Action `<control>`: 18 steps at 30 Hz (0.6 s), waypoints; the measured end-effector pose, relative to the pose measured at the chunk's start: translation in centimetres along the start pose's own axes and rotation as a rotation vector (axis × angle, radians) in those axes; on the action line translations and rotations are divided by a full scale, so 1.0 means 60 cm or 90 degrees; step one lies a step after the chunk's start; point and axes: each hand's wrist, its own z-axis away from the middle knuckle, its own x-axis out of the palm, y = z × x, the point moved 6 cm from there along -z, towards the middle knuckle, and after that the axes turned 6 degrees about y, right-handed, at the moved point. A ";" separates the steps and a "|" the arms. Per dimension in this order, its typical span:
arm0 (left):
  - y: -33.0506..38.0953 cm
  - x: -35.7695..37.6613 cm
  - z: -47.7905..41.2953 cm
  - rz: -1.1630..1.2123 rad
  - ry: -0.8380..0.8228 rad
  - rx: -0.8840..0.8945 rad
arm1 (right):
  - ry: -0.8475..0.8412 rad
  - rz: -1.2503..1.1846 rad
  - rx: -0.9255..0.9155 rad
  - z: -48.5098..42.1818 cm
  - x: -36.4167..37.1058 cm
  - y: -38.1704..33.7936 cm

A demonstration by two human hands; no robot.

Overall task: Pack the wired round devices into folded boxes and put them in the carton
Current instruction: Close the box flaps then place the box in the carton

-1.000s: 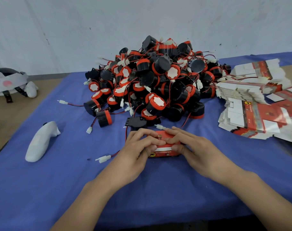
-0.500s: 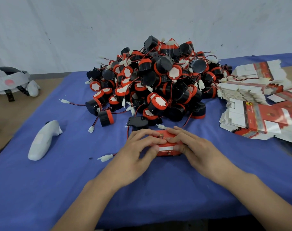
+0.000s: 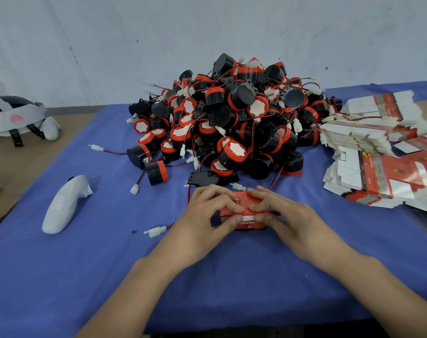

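Wired round devices, black plastic drums with red collars and white faces [image 3: 232, 123]: heaped at the far middle of the blue cloth-covered surface [image 3: 232, 276], close enough that I can draw one at a time. Small red folded cardboard box [image 3: 245, 211]: on the surface just before the heap, between my hands. Left grip [image 3: 207, 215] and right grip [image 3: 288, 220]: fingers curled over the box top, thumbs pinching its near face, by my judgement to press a flap closed. White plug on a red lead [image 3: 156, 231]: just left of the left grip, with the lead running under it; likely the boxed device's tail, not yet tucked in. Flat red-and-white box blanks [image 3: 378, 172]: stacked at right, ready for folding. Writing: white lettering on the box front, too blurred to read; yellow round emblem [image 3: 366, 154] on one blank. Carton: not in view.
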 end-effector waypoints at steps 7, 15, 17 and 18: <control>-0.022 -0.014 0.009 0.093 -0.012 -0.035 | 0.010 -0.035 0.053 -0.005 0.001 0.005; -0.031 -0.006 0.019 0.045 -0.033 -0.079 | -0.013 -0.045 0.068 -0.002 -0.003 0.007; -0.028 -0.004 0.021 -0.011 -0.044 -0.053 | -0.020 -0.038 0.066 -0.002 -0.006 0.006; -0.027 -0.003 0.021 -0.026 -0.046 -0.044 | -0.023 -0.036 0.064 -0.001 -0.007 0.005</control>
